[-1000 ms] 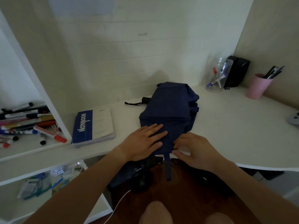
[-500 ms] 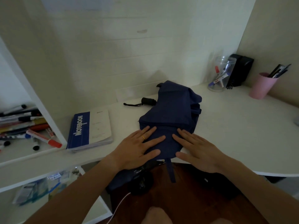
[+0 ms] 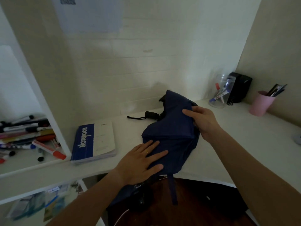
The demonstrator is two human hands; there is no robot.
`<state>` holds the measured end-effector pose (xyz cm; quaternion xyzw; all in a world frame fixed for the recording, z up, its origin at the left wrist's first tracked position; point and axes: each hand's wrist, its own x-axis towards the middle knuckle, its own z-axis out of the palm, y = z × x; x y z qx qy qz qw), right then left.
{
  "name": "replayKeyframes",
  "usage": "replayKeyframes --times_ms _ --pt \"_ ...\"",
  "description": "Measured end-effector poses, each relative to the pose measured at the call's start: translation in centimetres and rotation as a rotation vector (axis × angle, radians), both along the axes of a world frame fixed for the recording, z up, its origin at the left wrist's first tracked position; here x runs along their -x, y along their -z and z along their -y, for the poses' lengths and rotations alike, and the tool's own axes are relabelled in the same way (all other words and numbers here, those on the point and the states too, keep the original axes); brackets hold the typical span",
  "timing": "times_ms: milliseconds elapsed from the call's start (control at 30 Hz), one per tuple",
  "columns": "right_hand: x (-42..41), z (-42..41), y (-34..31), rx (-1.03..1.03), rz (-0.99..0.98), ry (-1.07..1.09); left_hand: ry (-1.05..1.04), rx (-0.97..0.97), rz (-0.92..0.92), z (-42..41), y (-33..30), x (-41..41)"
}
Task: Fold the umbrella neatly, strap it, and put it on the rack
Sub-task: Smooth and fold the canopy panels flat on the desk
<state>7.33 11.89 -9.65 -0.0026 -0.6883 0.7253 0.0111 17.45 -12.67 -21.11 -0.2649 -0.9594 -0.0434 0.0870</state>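
Head view, looking down across a white table (image 3: 228, 144). Far left, a shelf (image 3: 24, 162) holds a heap of markers (image 3: 29, 137), too jumbled to count. Next along, one blue-and-white notebook (image 3: 94, 142) lies flat on the table. The left hand (image 3: 140, 162) lies palm down on the near end of the navy umbrella (image 3: 171, 132), fingers straight and spread, pressing the cloth and gripping nothing; there is a ring on one finger. The umbrella lies in the middle of the table, canopy loosely gathered and not strapped, its black handle (image 3: 151, 115) with a wrist cord pointing left at the far end. One navy strap (image 3: 172, 190) hangs off the table's front edge. The right hand (image 3: 202, 119) is at the umbrella's far right side, fingers curled round a fold of the cloth, thumb on top. Further right stand one clear jar (image 3: 221, 92) with pens inside, one black box (image 3: 239, 88) against the wall, and one pink cup (image 3: 260, 103) with several pens.
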Motion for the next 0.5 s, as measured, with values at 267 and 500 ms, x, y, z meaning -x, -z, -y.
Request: replayKeyframes --times_ms 267,500 --pt "-7.6 -0.7 5.7 -0.018 -0.136 0.010 0.001 0.008 -0.061 0.1 0.4 0.0" --pt "-9.6 -1.0 9.0 -0.210 -0.243 -0.132 0.026 -0.156 -0.103 0.3 -0.1 -0.7"
